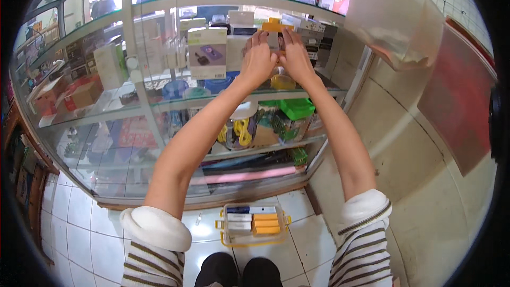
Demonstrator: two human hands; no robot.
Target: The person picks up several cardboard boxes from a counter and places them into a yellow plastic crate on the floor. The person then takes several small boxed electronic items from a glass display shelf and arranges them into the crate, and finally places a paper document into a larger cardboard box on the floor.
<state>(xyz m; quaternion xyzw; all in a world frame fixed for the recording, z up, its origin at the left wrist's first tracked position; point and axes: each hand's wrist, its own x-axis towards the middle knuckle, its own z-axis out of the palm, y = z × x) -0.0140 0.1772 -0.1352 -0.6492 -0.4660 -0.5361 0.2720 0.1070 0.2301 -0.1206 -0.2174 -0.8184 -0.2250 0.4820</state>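
Both my arms reach forward into the upper part of a glass display cabinet. My left hand (pixel 258 62) and my right hand (pixel 296 59) are side by side, thumbs nearly touching, fingers closed at the two sides of a small orange box (pixel 277 26). My fingers hide part of the box and what lies just below it. Left of my hands stands a white carton (pixel 207 53) with a purple picture. A round yellow container (pixel 283 82) sits beneath my right hand.
On the floor by my feet, a clear tray (pixel 254 244) with yellow handles holds orange, white and dark blue boxes. Lower shelves hold a tub with yellow cable (pixel 241 133), a green-lidded container (pixel 297 108) and a pink roll (pixel 252 174). A plastic bag (pixel 396 21) hangs at the right.
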